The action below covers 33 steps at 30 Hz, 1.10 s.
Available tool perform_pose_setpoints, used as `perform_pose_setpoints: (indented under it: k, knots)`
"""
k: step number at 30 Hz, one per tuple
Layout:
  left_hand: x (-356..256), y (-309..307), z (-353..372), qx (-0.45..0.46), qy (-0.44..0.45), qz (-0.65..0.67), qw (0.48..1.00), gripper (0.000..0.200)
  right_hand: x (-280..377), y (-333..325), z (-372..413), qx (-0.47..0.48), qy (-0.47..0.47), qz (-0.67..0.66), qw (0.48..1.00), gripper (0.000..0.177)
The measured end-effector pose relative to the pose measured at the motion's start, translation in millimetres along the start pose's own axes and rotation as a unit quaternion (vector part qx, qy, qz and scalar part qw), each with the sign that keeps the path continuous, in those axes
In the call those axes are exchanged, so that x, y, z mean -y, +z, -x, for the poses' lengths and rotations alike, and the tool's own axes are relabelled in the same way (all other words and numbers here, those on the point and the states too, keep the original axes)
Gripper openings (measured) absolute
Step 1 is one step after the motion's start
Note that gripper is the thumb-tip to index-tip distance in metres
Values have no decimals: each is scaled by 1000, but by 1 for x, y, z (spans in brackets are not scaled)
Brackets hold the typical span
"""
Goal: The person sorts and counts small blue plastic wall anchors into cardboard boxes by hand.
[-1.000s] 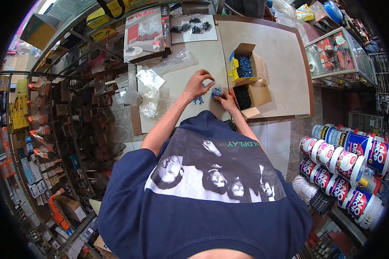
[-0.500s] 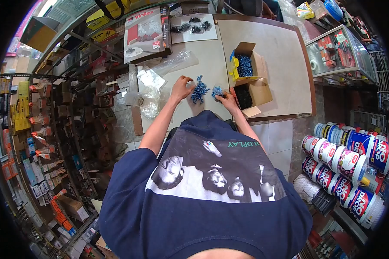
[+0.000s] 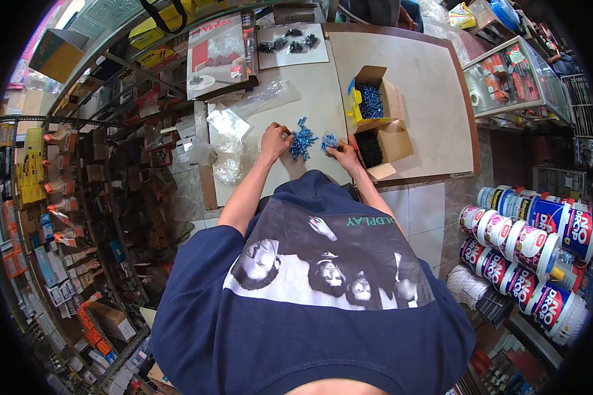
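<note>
A loose pile of small blue pieces [image 3: 302, 143], which look like screws or wall plugs, lies on the pale tabletop. At the pile's left edge is my left hand [image 3: 275, 141], its fingers curled and drawn together; what is between them is too small to make out. My right hand [image 3: 346, 158] grips a small clear plastic bag [image 3: 329, 142] with blue pieces in it, just right of the pile. Beside that hand stands an open carton of black pieces [image 3: 369, 150]. Behind it, another open carton holds many blue pieces [image 3: 371, 102].
Crumpled clear plastic bags [image 3: 230, 141] lie left of my left hand. A Vinilex box [image 3: 221, 56] and a white board [image 3: 293, 56] with small bags of black pieces are at the back. Paint buckets [image 3: 530, 250] are stacked at right; crowded shelves [image 3: 66, 217] stand at left.
My left hand has moved slightly right and down, with its fingers now against the pile's edge. The right hand still holds the small bag in nearly the same place.
</note>
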<state>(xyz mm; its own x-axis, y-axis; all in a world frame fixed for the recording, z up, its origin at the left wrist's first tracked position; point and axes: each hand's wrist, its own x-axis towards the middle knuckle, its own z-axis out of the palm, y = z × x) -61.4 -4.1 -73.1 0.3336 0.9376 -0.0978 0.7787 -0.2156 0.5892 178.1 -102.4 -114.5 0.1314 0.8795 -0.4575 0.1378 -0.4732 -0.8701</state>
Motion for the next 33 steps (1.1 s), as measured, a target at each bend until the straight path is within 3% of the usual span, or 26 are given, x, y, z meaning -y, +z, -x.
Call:
perform_pose_setpoints:
  k: [8,14,16,17,19,21,24,28,33]
  knots:
    - [2,-10,-7,-36,-25,81,996,19,-3,0,-2,9,12,-2,1000,39]
    - [-59,-24,-25,-43,131,155,978,20,-6,-1,-3,17,3,18,1000,41]
    - [-83,-24,-27,7,203,169,964,20,2,-3,1,19,4,28,999,41]
    - [-92,-24,-26,8,204,169,964,20,7,-2,4,16,-3,10,1000,41]
    - [-100,-21,-25,92,238,140,957,19,8,-2,6,12,-9,-10,1000,41]
    - [-95,-15,-23,112,250,130,953,23,8,-2,6,-2,-16,35,999,40]
    - [-82,-16,-15,87,130,158,975,29,-23,1,-11,-20,-36,62,997,41]
    - [-39,-22,-9,74,60,117,989,33,8,-2,5,7,23,24,999,41]
    - [0,-14,11,95,27,69,993,32,-11,-1,-7,21,11,-7,1000,50]
